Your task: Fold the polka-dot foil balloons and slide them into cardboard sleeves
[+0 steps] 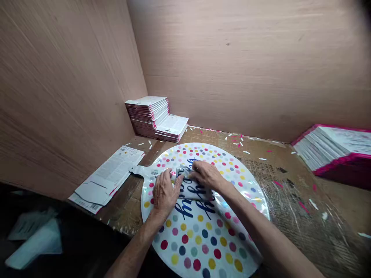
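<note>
A large round white foil balloon (199,239), flat, with coloured dots and dark lettering, lies on the work surface. Its narrow tail (139,170) points left. Over the lettering, my left hand (165,191) rests with thumb and fingers apart on the balloon's left part. My right hand (205,174) is to the right, its fingers bent and pressed together on the balloon's middle. A small greyish folded piece (182,171) shows between the two hands; whether it is part of the balloon I cannot tell.
Stacked white and pink card sleeves (150,116) stand in the back left corner. More flat sleeves (108,175) lie at the left edge. A pink-edged pile (336,148) sits at the right. Paper scraps dot the cardboard surface (278,170). Wooden panels rise behind and left.
</note>
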A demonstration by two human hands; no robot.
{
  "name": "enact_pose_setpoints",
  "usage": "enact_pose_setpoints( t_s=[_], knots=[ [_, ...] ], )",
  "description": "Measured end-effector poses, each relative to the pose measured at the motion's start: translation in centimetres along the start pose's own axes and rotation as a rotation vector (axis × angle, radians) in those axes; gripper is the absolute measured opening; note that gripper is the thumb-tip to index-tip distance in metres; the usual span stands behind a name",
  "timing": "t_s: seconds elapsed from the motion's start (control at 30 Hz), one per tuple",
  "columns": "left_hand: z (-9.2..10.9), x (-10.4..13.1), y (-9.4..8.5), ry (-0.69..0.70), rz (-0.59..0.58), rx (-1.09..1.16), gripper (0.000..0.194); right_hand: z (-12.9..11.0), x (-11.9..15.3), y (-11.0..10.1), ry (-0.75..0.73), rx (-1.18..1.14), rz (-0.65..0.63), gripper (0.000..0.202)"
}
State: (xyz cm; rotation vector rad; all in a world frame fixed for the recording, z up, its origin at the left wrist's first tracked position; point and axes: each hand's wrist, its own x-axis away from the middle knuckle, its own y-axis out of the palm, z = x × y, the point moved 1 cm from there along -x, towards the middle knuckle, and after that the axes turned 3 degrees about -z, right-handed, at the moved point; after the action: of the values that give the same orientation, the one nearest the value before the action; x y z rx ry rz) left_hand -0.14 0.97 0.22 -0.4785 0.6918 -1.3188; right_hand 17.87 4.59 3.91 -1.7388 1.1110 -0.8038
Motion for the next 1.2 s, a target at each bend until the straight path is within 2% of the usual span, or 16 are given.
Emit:
enact_pose_setpoints(
  t_s=[0.07,0.13,0.2,0.27,0.37,0.43,0.47,0.5,0.53,0.6,0.67,0.83,1.0,1.1,1.17,1.2],
  knots=[
    [0.7,0.3,-0.1,-0.03,-0.16,0.25,0.047,-0.4,2.1,1.2,0.02,-0.057,0.039,0.012],
    [1.4,1.0,-0.2,-0.038,-0.241,0.404,0.044,-1.1,3.8,2.1,0.032,-0.125,0.049,0.017],
    [1.9,1.8,-0.7,-0.019,-0.222,0.468,0.041,-1.9,4.8,2.6,0.032,-0.217,0.034,0.019],
    [1.5,2.4,-1.8,0.005,-0.181,0.409,0.038,-2.6,5.5,2.8,0.002,-0.277,-0.022,0.028],
    [-1.4,1.8,-5.4,0.025,-0.049,0.086,0.034,-2.5,6.9,2.8,-0.015,-0.322,-0.052,0.036],
    [-4.4,0.8,-8.6,-0.011,0.084,-0.344,0.037,-1.5,8.1,3.0,0.022,-0.361,-0.048,0.038],
    [-5.9,0.2,-10.1,-0.057,0.097,-0.599,0.04,-0.9,8.8,3.1,0.048,-0.379,-0.051,0.039],
    [-7.3,-0.3,-11.4,-0.106,0.047,-0.801,0.042,-0.3,9.5,3.3,0.07,-0.393,-0.053,0.041],
    [-8.5,-0.8,-12.4,-0.131,-0.006,-0.899,0.042,0.3,10.2,3.5,0.087,-0.403,-0.053,0.042],
    [-10.0,-1.6,-13.6,-0.148,-0.142,-0.985,0.042,1.1,11.2,3.8,0.099,-0.429,-0.049,0.044],
    [-10.4,-2.2,-14.1,-0.13,-0.247,-1.001,0.043,1.4,11.8,4.0,0.097,-0.468,-0.043,0.044],
    [-8.5,-3.9,-14.5,-0.105,-0.427,-1.074,0.031,1.2,11.7,3.8,0.099,-0.515,-0.011,0.045],
    [-5.7,-5.5,-15.7,-0.154,-0.45,-1.15,0.035,1.2,11.4,3.8,0.063,-0.535,0.02,0.046],
    [-2.4,-5.3,-16.3,-0.176,-0.413,-1.193,0.038,1.5,12.2,3.3,0.048,-0.582,0.034,0.043],
    [1.0,-4.1,-15.5,-0.15,-0.359,-1.218,0.042,1.9,13.3,2.5,0.049,-0.62,0.049,0.04],
    [3.0,-3.2,-14.6,-0.118,-0.338,-1.216,0.044,2.2,14.0,2.1,0.055,-0.639,0.053,0.038]
  ],
)
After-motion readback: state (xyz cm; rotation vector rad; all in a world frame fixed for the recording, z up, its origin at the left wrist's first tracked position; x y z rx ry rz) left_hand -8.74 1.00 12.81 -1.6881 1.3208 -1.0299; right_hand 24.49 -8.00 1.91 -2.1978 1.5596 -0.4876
